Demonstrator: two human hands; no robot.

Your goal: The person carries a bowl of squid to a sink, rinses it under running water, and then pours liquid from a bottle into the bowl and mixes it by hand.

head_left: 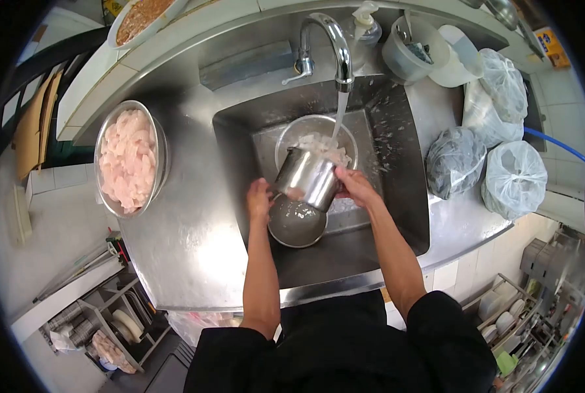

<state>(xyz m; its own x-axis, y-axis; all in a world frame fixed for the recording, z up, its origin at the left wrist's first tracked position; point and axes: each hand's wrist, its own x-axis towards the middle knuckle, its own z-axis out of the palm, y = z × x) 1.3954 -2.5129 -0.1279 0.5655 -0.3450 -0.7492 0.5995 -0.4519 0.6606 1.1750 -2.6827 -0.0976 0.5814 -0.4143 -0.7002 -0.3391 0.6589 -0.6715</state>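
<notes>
While water runs from the tap [335, 46], both hands hold a shiny metal pot [309, 178] tipped over the sink [397, 196]. The left hand [260, 200] grips its near edge and the right hand [355, 187] wraps its side. A small metal bowl [297, 223] sits just under it, and a big bowl of pale meat [129, 160] rests on the counter
</notes>
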